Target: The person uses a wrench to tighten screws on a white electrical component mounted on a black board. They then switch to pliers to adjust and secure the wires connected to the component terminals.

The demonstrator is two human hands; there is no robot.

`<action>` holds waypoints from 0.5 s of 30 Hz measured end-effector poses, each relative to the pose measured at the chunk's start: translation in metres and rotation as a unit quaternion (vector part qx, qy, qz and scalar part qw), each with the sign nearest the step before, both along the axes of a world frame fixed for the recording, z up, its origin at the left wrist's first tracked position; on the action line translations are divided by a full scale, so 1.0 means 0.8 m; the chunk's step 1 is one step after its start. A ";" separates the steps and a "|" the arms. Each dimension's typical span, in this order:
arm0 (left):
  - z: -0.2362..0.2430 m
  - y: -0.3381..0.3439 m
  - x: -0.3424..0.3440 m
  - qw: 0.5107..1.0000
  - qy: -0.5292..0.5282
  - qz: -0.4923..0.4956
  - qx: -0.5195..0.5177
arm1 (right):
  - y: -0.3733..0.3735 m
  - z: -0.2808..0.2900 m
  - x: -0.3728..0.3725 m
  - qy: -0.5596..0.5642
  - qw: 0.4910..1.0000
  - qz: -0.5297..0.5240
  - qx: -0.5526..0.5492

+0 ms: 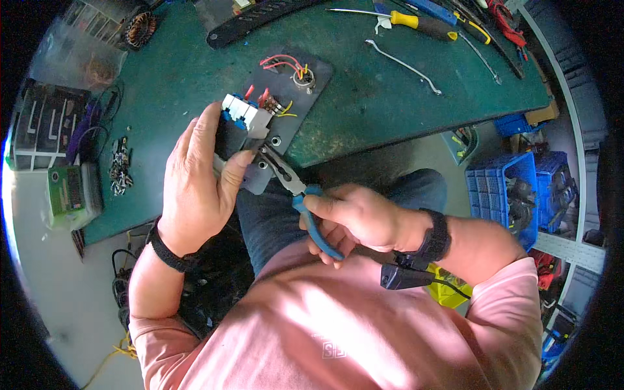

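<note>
My left hand [198, 179] grips the left side of a dark metal plate [305, 97], with its thumb at the lower part. The plate carries white and blue switch modules [247, 116], a round fitting [303, 78] with red wires, short yellow wires and small nuts [275, 141]. My right hand [344, 221] holds long-nose pliers with blue handles [289, 179], whose tips are on the plate beside the left thumb, near a nut. The plate overhangs the front edge of the green bench [364, 110].
Screwdrivers [404, 21], wrenches [403, 67] and other tools lie along the back. A dark slotted strip [227, 36] lies at back left. Small metal parts [120, 169] and storage boxes [71, 195] sit at left. Blue crates [497, 188] stand below at right.
</note>
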State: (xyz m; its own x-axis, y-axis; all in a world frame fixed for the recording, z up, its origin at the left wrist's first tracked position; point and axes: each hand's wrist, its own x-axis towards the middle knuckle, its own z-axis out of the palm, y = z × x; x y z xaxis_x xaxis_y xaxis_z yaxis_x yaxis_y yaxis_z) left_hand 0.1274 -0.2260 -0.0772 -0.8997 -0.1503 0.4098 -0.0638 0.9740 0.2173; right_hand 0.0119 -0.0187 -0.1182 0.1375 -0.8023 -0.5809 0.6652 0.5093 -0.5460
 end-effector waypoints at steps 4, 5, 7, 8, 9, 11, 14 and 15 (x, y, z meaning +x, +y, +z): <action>0.000 -0.008 0.001 1.000 -0.010 -0.024 -0.001 | 0.000 0.009 -0.019 0.028 0.998 0.046 0.026; 0.004 -0.007 -0.002 0.999 -0.027 -0.027 0.007 | 0.000 0.012 -0.024 0.040 0.997 0.058 0.034; 0.018 -0.004 -0.007 0.997 -0.064 -0.034 0.024 | -0.002 0.018 -0.038 0.058 0.993 0.089 0.054; 0.021 -0.006 -0.009 0.995 -0.078 -0.045 0.034 | -0.003 0.019 -0.049 0.044 0.991 0.112 0.050; 0.024 -0.008 -0.011 0.993 -0.093 -0.055 0.044 | -0.003 0.020 -0.059 0.046 0.989 0.129 0.060; 0.023 -0.012 -0.010 0.991 -0.104 -0.063 0.053 | -0.007 0.030 -0.073 0.054 0.982 0.164 0.079; 0.018 -0.014 -0.009 0.995 -0.078 -0.055 0.040 | -0.012 0.040 -0.088 0.024 0.975 0.198 0.098; 0.017 -0.010 -0.010 0.996 -0.061 -0.052 0.030 | -0.009 0.036 -0.084 0.006 0.976 0.203 0.076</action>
